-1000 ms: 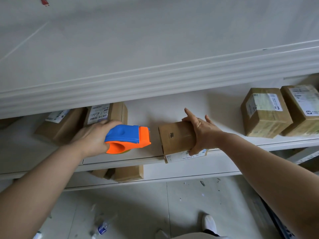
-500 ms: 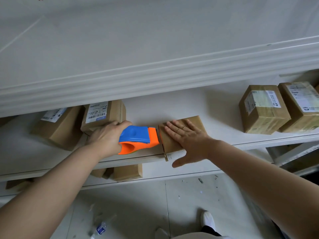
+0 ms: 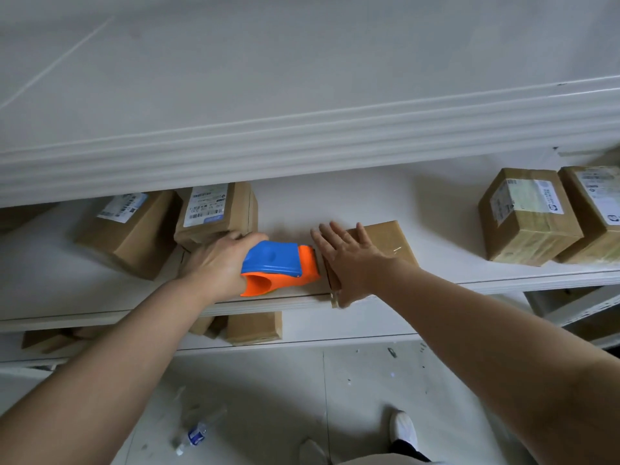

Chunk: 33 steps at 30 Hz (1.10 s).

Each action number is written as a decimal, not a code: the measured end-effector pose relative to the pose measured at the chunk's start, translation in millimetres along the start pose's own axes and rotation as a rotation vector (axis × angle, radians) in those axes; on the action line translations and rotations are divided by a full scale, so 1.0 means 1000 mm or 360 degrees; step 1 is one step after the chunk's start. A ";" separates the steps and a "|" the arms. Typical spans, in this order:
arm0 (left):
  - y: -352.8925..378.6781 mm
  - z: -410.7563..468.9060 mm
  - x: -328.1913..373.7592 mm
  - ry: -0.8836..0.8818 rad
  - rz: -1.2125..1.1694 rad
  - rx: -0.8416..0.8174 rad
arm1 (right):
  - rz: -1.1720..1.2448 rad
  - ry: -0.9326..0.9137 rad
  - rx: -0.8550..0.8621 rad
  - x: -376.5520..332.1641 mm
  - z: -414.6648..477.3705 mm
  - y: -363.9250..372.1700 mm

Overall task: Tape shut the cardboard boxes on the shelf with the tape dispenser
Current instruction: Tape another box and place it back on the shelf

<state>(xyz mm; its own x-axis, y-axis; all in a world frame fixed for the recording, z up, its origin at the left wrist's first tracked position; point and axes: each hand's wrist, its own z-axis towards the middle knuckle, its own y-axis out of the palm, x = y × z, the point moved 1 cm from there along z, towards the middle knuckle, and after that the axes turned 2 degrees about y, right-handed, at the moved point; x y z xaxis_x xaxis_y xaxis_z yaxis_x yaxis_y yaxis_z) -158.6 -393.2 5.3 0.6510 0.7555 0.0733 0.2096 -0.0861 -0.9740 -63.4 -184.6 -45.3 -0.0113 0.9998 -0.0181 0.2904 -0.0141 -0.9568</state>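
A small flat cardboard box (image 3: pixel 389 239) lies at the front of the white shelf (image 3: pixel 369 203), near the middle. My right hand (image 3: pixel 349 260) presses flat on top of it, fingers straight and spread. My left hand (image 3: pixel 218 263) grips the blue and orange tape dispenser (image 3: pixel 281 266), whose orange nose touches the box's left end. The tape roll is hidden inside the dispenser.
Two labelled boxes (image 3: pixel 214 213) stand behind my left hand, two more boxes (image 3: pixel 526 216) at the shelf's right. An upper shelf (image 3: pixel 302 135) overhangs closely. More boxes (image 3: pixel 255 327) sit on a lower shelf. A plastic bottle (image 3: pixel 193 436) lies on the floor by my shoe (image 3: pixel 404 427).
My right hand turned the box down flat and now presses on its top. My left hand brought the dispenser right until its nose met the box's left end.
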 end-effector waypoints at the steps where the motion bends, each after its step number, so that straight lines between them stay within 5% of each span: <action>1: -0.003 -0.004 -0.001 0.0002 -0.0010 0.0009 | 0.0037 0.0005 0.0002 0.001 0.002 -0.003; 6: -0.045 -0.021 -0.009 0.0014 -0.0122 0.0227 | 0.0795 -0.0118 0.0368 0.028 -0.015 -0.027; 13: -0.075 -0.011 0.047 0.0266 0.0030 0.0250 | 0.1345 -0.0010 0.0338 0.073 -0.047 -0.014; 21: -0.061 0.008 0.088 0.0282 0.0054 0.0207 | 0.0660 0.0020 0.0230 0.079 -0.056 -0.042; 33: -0.050 0.002 0.009 0.0140 -0.0142 0.0137 | 0.0830 0.0177 0.0257 0.112 -0.059 -0.030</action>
<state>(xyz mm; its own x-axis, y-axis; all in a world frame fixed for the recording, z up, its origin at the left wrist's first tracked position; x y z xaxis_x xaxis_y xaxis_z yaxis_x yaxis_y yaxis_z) -164.3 -380.6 54.5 0.6949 0.6974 0.1753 0.2087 0.0377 -0.9772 -17.2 -71.6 -1.6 0.1984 0.8551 -0.4790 0.0802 -0.5012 -0.8616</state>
